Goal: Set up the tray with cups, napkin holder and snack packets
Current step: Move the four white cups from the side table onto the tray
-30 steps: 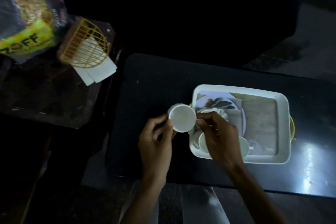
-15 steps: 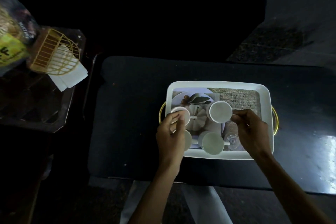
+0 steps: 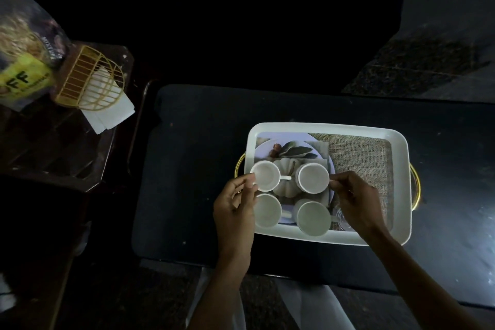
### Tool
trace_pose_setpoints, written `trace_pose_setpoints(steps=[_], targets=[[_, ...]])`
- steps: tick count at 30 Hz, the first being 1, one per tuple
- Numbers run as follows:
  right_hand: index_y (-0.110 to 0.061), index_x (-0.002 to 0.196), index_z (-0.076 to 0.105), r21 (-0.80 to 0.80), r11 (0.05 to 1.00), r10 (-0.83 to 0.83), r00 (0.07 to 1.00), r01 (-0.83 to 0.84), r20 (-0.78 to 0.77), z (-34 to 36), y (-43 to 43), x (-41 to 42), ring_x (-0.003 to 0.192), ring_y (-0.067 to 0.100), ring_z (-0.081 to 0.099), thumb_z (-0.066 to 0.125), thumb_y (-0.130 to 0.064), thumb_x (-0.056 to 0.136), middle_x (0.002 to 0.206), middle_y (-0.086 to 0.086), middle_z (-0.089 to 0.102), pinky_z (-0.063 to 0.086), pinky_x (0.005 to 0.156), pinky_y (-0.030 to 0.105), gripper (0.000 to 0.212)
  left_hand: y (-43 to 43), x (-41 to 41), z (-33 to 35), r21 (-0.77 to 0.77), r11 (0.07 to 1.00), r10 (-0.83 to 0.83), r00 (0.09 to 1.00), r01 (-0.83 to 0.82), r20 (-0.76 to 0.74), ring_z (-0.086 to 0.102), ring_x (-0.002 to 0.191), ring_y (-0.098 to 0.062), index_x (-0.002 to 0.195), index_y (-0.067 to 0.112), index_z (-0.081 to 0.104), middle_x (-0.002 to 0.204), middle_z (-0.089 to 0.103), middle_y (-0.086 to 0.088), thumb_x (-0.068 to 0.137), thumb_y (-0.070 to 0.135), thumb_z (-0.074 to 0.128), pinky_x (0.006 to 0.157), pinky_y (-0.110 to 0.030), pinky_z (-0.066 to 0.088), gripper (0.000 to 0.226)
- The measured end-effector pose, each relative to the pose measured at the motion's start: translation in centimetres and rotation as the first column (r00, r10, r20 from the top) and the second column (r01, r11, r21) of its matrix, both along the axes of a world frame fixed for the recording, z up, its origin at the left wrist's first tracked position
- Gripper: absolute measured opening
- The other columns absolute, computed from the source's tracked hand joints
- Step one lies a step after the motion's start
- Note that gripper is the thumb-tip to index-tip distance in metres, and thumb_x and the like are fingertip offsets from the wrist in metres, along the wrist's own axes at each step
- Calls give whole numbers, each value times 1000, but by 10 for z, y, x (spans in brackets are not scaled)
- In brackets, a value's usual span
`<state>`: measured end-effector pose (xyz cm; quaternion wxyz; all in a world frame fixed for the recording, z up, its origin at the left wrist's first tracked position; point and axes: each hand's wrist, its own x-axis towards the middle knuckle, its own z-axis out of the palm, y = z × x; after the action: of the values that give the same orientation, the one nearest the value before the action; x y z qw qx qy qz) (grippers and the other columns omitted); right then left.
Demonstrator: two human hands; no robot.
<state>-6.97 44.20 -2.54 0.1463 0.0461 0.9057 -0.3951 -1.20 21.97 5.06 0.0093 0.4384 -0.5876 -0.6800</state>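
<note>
4 white cups sit in a tight 2-by-2 block on the left half of the white tray (image 3: 399, 185), which rests on a dark table (image 3: 201, 142). The left hand (image 3: 235, 211) pinches the rim of the far-left cup (image 3: 265, 178) between thumb and fingertips, and the right hand (image 3: 356, 201) has its fingertips at the right edge of the far-right cup (image 3: 313, 178), seemingly nipping its handle, though the handle itself is hidden under the fingers. The near-left cup (image 3: 267, 210) and near-right cup (image 3: 313, 218) stand free, each just beside its neighbour. A small clear glass (image 3: 341, 218) is partly covered by the right hand. The napkin holder (image 3: 91, 78), a yellow wire rack with white napkins under it, and the snack packet (image 3: 24, 61) both remain on the brown side table (image 3: 67, 155), well apart from the tray, so I judge the cup stage nearly done and 2 items left to bring over. The risk now lies in the crowding: the cups are close enough that a nudge from either hand could knock one into another, and the right wrist lifting away could clip the glass or the near-right cup. Dim light makes edges hard to read, adding to that chance.
</note>
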Motion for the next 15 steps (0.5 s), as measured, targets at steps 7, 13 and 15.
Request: trace_pose_setpoints(steps=[7, 13, 15], targets=[[-27, 96, 64, 33, 997, 62, 995, -65, 76, 8, 1, 1, 69, 6, 66, 62, -15, 93, 76, -11, 69, 44, 57, 11, 13, -11, 0, 4, -149, 987, -65, 998, 63, -10, 73, 97, -7, 99, 25, 73, 100, 79, 4, 97, 16, 63, 81, -23, 57, 15], [-18, 118, 63, 242, 970, 38, 998, -28, -40, 34, -12, -1, 91, 29, 67, 63, -24, 92, 110, 14, 71, 54, 80, 43, 26, -54, 3, 20, -433, 886, -195, 981, 167, -20, 65, 109, -1, 109, 24, 73, 117, 69, 12, 96, 13, 61, 96, -28, 54, 20], [-12, 120, 62, 295, 954, 104, 984, -58, -143, 48, -34, 3, 104, 35, 62, 58, -37, 93, 117, 16, 67, 51, 86, 45, 37, -77, 5, 24, -564, 804, -236, 972, 188, -14, 59, 118, 1, 111, 24, 72, 123, 65, 13, 96, 14, 62, 101, -26, 49, 21]])
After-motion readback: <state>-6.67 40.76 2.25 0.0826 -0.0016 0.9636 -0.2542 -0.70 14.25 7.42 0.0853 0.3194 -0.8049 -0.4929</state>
